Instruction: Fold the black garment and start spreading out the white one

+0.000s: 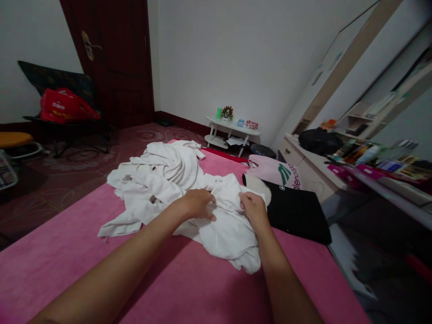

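A white cloth garment lies crumpled on the pink bed cover. My left hand rests on its left part, fingers apart and thumb toward the right. My right hand is closed on the garment's right edge, with the fingertips curled against the fabric. More white clothes are heaped beyond and to the left of my left hand, with a sleeve-like end stretching toward the left. Where one white piece ends and another begins is hard to tell.
Right of the garment lie a black flat item and a pink printed bag. A cluttered dresser stands at the right. A low white table is by the wall; a chair holds a red bag at the left.
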Demonstrator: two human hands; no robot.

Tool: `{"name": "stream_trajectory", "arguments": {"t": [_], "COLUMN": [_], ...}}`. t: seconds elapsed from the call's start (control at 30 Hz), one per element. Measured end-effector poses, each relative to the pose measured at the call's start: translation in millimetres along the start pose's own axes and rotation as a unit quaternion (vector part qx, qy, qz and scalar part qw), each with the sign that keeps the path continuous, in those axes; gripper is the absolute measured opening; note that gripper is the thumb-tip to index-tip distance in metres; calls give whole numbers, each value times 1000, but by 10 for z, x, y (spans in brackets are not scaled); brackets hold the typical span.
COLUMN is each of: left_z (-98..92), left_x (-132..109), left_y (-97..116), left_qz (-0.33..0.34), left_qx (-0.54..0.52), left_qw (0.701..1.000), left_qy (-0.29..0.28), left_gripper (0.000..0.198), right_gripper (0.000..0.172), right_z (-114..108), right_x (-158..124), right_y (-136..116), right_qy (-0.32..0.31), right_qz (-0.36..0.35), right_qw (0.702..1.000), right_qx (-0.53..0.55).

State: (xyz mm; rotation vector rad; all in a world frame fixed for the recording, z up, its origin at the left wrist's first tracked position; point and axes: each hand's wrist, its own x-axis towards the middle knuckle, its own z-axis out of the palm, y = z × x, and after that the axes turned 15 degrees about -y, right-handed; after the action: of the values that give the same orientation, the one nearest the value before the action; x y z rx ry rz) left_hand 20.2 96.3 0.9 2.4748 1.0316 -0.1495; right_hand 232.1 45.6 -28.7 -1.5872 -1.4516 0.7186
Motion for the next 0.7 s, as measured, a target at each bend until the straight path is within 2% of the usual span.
{"name": "stream_trajectory", "arguments": {"t": [0.03,0.1,0.17,0.23,0.33,0.4,0.53,0.63,0.7], "left_z": [-10,-42,-72,-79,-32,21,89,83,67], "left_x": [-12,-38,-58,-71,-92,-115,-160,-152,-132], "left_y": [-9,-35,-55,-40,79,209,453,519,510], "left_qz": [9,30,51,57,51,50,56,63,61], "left_qx": [4,22,54,86,124,145,184,212,220], "left_qw": [1000,998,990,982,978,979,977,971,969], "left_qy": [-15,-57,-116,-157,-159,-135,-89,-86,-91], "left_gripper": [58,80,98,109,115,108,65,40,35], "right_gripper": [31,25,22,22,24,25,28,29,30], "right_z": [-100,-311,-480,-563,-528,-451,-339,-325,-323], "right_x": [12,27,23,5,-26,-43,-77,-108,-134], "right_y": [-30,-100,-164,-208,-254,-287,-363,-425,-475], "right_qy": [41,141,211,228,180,132,71,49,36], "right_qz": [-7,-25,-42,-42,-22,-19,-60,-78,-85], "right_qw": [995,959,919,905,922,943,976,985,987], "right_qx": [88,245,330,358,342,304,197,146,131]}}
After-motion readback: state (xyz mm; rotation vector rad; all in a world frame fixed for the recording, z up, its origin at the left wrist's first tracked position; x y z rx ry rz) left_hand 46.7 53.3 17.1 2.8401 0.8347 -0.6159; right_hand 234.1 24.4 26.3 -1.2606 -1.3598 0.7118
